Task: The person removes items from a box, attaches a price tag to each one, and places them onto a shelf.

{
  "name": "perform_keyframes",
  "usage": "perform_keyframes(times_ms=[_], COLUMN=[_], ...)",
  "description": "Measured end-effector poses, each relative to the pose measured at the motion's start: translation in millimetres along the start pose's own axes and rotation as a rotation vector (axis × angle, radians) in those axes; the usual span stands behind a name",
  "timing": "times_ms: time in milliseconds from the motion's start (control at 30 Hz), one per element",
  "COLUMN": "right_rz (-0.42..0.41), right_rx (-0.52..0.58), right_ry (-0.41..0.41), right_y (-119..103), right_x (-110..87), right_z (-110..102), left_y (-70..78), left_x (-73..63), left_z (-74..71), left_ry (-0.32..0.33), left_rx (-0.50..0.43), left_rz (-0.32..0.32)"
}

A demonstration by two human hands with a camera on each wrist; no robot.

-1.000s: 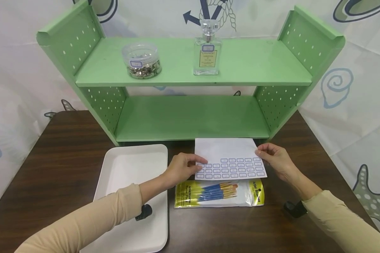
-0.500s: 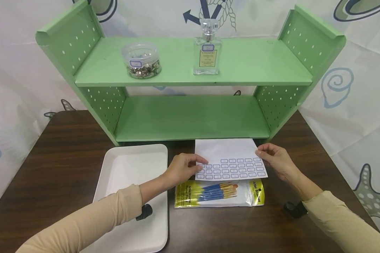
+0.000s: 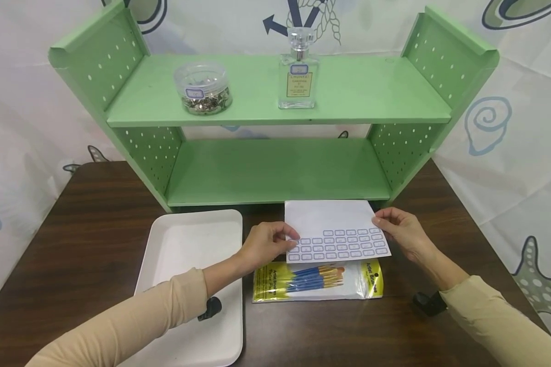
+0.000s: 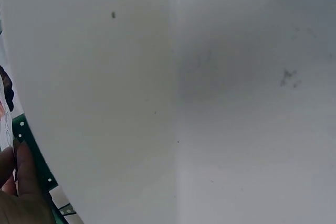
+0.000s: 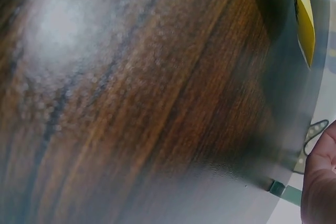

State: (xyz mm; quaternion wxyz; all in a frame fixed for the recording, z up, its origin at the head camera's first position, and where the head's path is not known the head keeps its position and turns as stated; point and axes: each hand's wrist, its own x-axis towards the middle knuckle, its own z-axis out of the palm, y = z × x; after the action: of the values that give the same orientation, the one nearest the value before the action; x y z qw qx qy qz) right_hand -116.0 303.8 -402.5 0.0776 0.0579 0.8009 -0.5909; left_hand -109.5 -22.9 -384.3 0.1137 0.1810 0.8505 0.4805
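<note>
A white sheet of small blue-bordered number stickers point(image 3: 328, 216) is held above the table, tilted, in front of the green shelf. At its left edge my left hand point(image 3: 266, 243) pinches it between thumb and fingers. My right hand point(image 3: 406, 234) pinches the right edge. Below the sheet lies a pack of artist brushes point(image 3: 321, 283) in yellow and clear wrapping, its upper part hidden by the sheet. Only part of the left hand point(image 4: 26, 187) shows in the left wrist view, and part of the right hand point(image 5: 321, 182) in the right wrist view.
The two-level green shelf point(image 3: 275, 171) stands at the back. On its upper level are a clear jar of metal pieces point(image 3: 204, 89) and a glass perfume bottle point(image 3: 298, 74), both labelled. A white tray point(image 3: 188, 229) lies on the dark wooden table point(image 3: 87, 229), under the left forearm.
The sticker sheet has shifted slightly to the right and its lower edge has dipped a little. Both hands keep their hold on it. The brush pack has not moved.
</note>
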Motion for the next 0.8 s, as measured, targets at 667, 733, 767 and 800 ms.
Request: perform_keyframes(times_ms=[667,733,767,800], right_rz=[0.010,0.017,0.019,0.021], right_rx=[-0.074,-0.113,-0.132,-0.150], right_ry=[0.004,0.013,0.019,0.026], right_y=[7,9,10,11], right_x=[4.8,5.9,6.4,6.8], right_z=[0,-2,-3,-5], left_y=[1.9,1.6,1.2,0.7], left_x=[-2.4,-3.0,-3.2,-3.4], left_z=[-4.8,-7.8,-9.5,-11.4], left_ry=[0.079,0.102,0.111,0.116], left_rx=[0.044,0.056,0.058,0.058], left_rz=[0.035,0.043,0.046,0.050])
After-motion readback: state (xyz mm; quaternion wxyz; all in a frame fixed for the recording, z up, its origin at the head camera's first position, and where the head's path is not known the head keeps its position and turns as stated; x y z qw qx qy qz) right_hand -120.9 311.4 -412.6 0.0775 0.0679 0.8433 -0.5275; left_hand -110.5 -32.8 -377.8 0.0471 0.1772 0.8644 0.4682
